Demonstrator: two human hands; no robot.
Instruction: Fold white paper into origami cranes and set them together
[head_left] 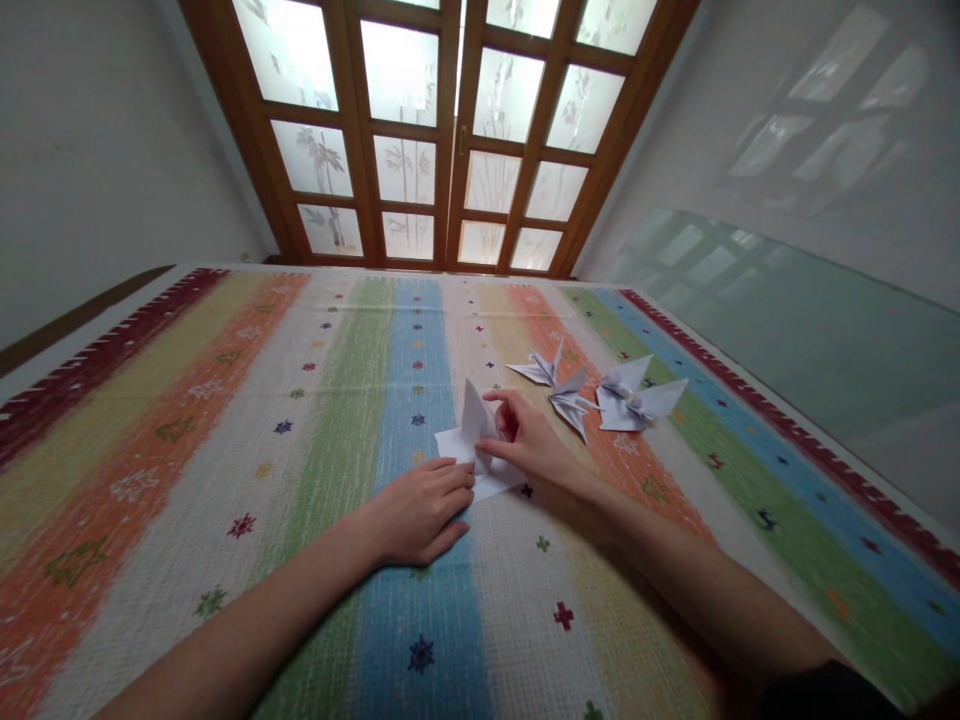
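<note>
A dark sleeve [832, 690], lower right, led to the right hand [531, 440] pinching part-folded white paper [471, 418] mid-frame, left hand [427, 508] flat on its edge (paper birds [621, 408] right of centre looked finished, this one unfinished).

The folded white paper [472, 422] is resting on the striped tablecloth [300, 480], crossing from a blue stripe [412, 620] onto a white stripe [517, 600]. One pointed flap [472, 408] is standing raised; the lower portion [496, 486] (partly hidden) is lying nearly flat.

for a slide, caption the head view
Left hand touching and right hand pinching folded white paper, near pointed white paper cranes on multicoloured striped cloth
</note>
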